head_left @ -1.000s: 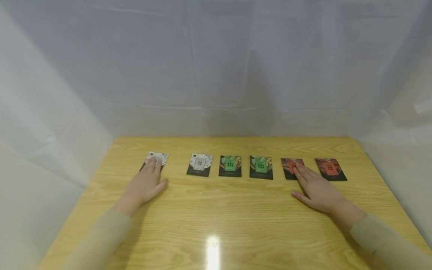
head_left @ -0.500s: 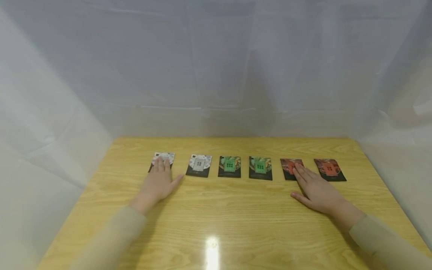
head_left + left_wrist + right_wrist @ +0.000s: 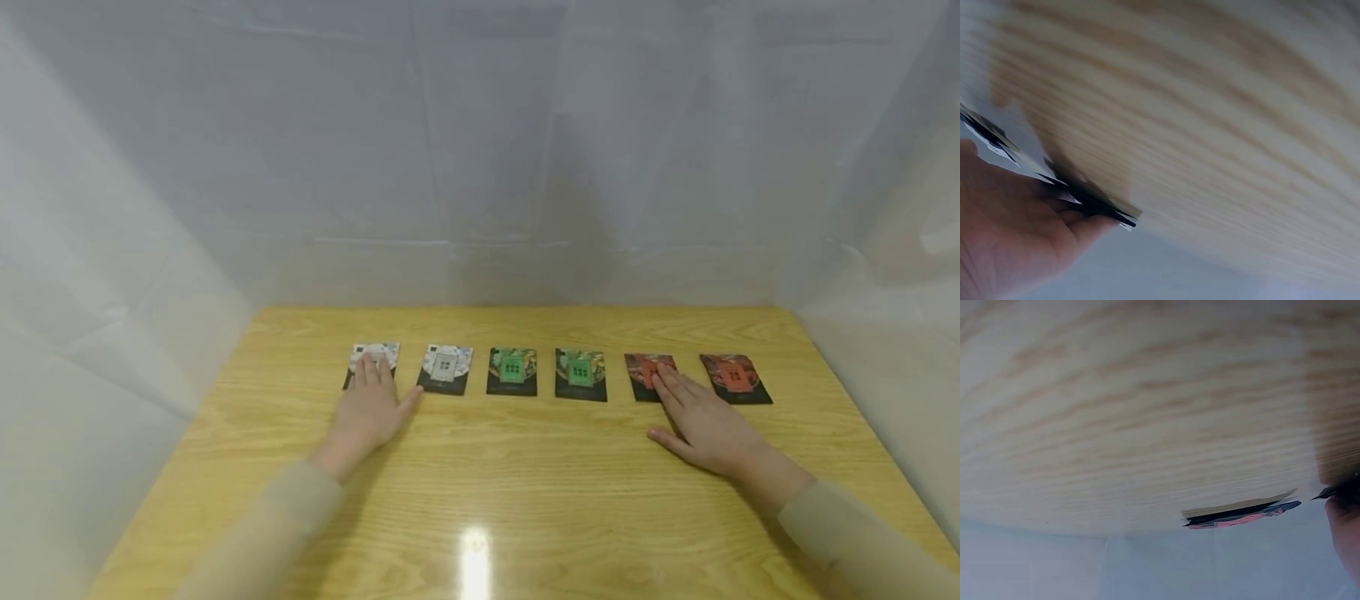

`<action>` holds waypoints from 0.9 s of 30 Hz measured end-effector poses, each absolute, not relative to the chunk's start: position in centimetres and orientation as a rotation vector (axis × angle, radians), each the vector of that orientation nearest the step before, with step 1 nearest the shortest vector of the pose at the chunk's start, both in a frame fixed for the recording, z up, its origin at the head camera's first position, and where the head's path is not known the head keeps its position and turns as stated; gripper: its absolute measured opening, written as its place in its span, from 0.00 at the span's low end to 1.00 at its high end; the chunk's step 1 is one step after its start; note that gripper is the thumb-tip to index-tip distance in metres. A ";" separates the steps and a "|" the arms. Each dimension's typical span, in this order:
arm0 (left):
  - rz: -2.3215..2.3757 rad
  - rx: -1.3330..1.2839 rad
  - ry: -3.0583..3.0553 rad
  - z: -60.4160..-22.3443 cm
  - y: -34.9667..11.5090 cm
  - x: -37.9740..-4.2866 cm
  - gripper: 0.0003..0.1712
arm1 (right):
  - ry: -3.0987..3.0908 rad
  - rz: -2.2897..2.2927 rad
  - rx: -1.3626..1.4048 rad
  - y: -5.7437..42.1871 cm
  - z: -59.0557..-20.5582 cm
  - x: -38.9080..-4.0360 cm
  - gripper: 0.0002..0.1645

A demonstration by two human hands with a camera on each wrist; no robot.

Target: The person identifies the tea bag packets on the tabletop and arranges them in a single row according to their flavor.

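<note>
My left hand (image 3: 367, 410) lies with fingers straight on the leftmost white-and-black packet (image 3: 379, 348), covering its lower middle. Its thumb tip reaches the lower left corner of the second white packet (image 3: 445, 372). In the left wrist view, the fingers touch the thin dark edge of the packet (image 3: 1094, 205) against the wood. My right hand (image 3: 705, 427) rests its straight fingertips on the left one of two red packets (image 3: 640, 372), thumb spread to the left. Only part of that hand (image 3: 1346, 545) shows at the edge of the right wrist view.
Two green packets (image 3: 512, 372) lie mid-row, and another red packet (image 3: 736, 380) ends the row at the right. All lie on a wooden table (image 3: 480, 467). White sheeting (image 3: 480, 167) stands behind and at both sides.
My left hand has slid to the right with the leftmost white packet beneath its fingers, bringing it closer to the second white packet. The right hand has stayed in place.
</note>
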State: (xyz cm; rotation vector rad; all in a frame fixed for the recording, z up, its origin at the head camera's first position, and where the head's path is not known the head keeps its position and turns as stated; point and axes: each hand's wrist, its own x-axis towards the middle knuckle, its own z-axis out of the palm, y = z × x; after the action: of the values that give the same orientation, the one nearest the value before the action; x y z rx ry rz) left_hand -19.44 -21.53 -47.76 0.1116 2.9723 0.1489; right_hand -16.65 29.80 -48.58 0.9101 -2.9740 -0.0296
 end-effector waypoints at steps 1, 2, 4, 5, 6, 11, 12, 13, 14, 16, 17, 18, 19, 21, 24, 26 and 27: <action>0.140 0.108 2.971 -47.7 -21.4 -19.4 0.54 | -2.975 -0.030 0.909 29.8 -48.6 -16.6 0.51; 0.129 0.105 2.970 -47.7 -21.3 -19.4 0.54 | -2.976 -0.031 0.908 29.8 -48.6 -16.6 0.51; 0.115 0.100 2.964 -47.6 -21.1 -19.2 0.54 | -2.976 -0.031 0.905 29.8 -48.6 -16.6 0.51; 0.108 0.098 2.962 -47.5 -21.0 -19.2 0.54 | -2.975 -0.031 0.905 29.9 -48.6 -16.6 0.51; 0.106 0.098 2.961 -47.5 -21.0 -19.1 0.54 | -2.971 -0.031 0.906 29.9 -48.6 -16.6 0.51; 0.121 0.096 2.960 -47.2 -20.8 -18.7 0.52 | -2.962 -0.026 0.902 30.0 -48.7 -16.6 0.52; 0.129 0.097 2.965 -47.1 -20.7 -18.7 0.52 | -2.962 -0.028 0.902 30.0 -48.8 -16.6 0.52; 0.132 0.097 2.966 -47.0 -20.7 -18.6 0.52 | -2.965 -0.028 0.901 30.0 -48.8 -16.7 0.52; 0.131 0.097 2.968 -47.0 -20.7 -18.6 0.51 | -2.967 -0.029 0.902 30.0 -48.8 -16.7 0.52; 0.136 0.096 2.972 -46.9 -20.7 -18.5 0.51 | -2.975 -0.040 0.908 30.1 -48.8 -16.7 0.52; 0.135 0.098 2.975 -46.9 -20.8 -18.5 0.50 | -2.977 -0.041 0.910 30.1 -48.8 -16.8 0.52; 0.138 0.100 2.979 -46.9 -20.8 -18.5 0.50 | -2.978 -0.044 0.913 30.0 -48.8 -16.8 0.52; 0.132 0.106 2.984 -46.9 -20.9 -18.5 0.49 | -2.981 -0.045 0.915 30.0 -48.7 -16.8 0.52; 0.131 0.113 2.993 -46.9 -21.0 -18.6 0.49 | -2.981 -0.044 0.920 30.0 -48.7 -16.8 0.52; 0.125 0.132 3.015 -46.9 -21.3 -18.6 0.48 | -2.980 -0.034 0.922 30.0 -48.6 -16.8 0.52; 0.127 0.138 3.027 -46.9 -21.5 -18.7 0.47 | -2.980 -0.022 0.920 30.0 -48.6 -16.7 0.52; 0.126 0.143 3.035 -46.8 -21.6 -18.6 0.47 | -2.979 -0.015 0.918 29.9 -48.6 -16.7 0.52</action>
State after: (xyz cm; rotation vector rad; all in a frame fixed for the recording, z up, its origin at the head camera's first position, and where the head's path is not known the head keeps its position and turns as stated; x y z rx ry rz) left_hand -18.63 -21.56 -46.82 0.1428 3.0350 0.1259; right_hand -16.73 29.94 -48.63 0.9180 -2.9791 -0.0149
